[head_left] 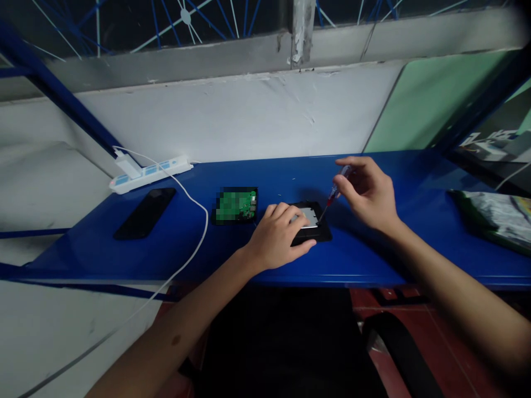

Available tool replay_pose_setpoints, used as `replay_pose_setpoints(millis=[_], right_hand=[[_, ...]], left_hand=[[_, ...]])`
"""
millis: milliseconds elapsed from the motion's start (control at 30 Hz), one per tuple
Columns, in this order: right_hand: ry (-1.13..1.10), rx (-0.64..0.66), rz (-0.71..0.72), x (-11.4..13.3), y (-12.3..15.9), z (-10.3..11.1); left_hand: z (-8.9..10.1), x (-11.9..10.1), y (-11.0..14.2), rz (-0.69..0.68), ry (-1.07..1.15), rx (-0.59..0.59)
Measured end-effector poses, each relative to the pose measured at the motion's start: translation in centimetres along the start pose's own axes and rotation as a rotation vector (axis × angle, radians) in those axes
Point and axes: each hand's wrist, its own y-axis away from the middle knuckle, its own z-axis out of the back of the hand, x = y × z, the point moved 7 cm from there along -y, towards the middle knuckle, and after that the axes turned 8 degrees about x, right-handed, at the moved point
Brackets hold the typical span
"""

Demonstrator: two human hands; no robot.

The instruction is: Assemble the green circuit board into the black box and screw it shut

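Observation:
A small black device [316, 232] with a silver plate on top lies on the blue shelf [373, 260]. My left hand [279, 236] is curled over its left side and holds it down, thumb along the front edge. My right hand [367, 190] pinches a slim screwdriver [334, 193] with a clear and red handle, tip down on the device's far right corner. A green circuit board [237, 205] lies just left of my left hand.
A black phone [146, 219] lies at the left. Behind it sits a white power strip [150, 173] with a plugged charger and a white cable [198, 221] trailing off the front edge. A green-edged packet [495, 216] lies at the far right. White wall behind.

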Motion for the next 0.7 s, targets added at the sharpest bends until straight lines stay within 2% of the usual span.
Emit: replay_pose_setpoints(millis=[167, 400, 700], right_hand=[[0.031, -0.002, 0.035, 0.7, 0.1, 0.0], [-0.183, 0.069, 0.048, 0.8, 0.5, -0.8], [-0.277, 0.109, 0.034, 1.3, 0.9, -1.7]], left_hand=[[0.2, 0.2, 0.1, 0.058, -0.028, 0.002], [0.6, 1.4, 1.0, 0.194, 0.001, -0.01], [-0.2, 2.0, 1.3, 0.246, 0.045, 0.034]])
